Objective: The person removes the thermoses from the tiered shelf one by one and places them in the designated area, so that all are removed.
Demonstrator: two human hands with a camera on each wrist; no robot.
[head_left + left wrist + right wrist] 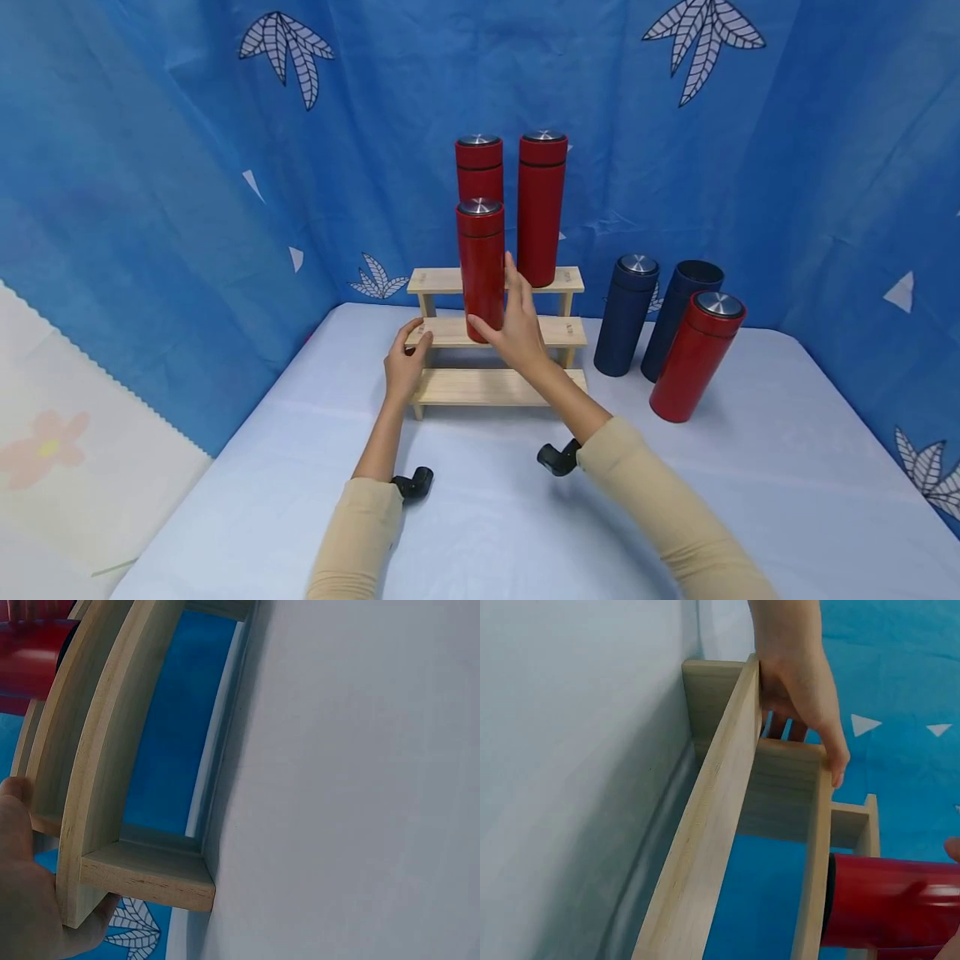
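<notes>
A three-step wooden rack stands on the table. The left hand grips the left end of its middle step, thumb at the front edge; the right wrist view also has this left hand. A red bottle stands upright on the middle step, its base on the board. The right hand holds that bottle low down, thumb across its front and fingers along its right side. Two more red bottles, one partly hidden behind the held one and another to its right, stand on the top step.
Right of the rack, two dark blue bottles and a red bottle stand on the white-covered table. A blue curtain with leaf prints hangs behind. The rack's bottom step holds no bottle.
</notes>
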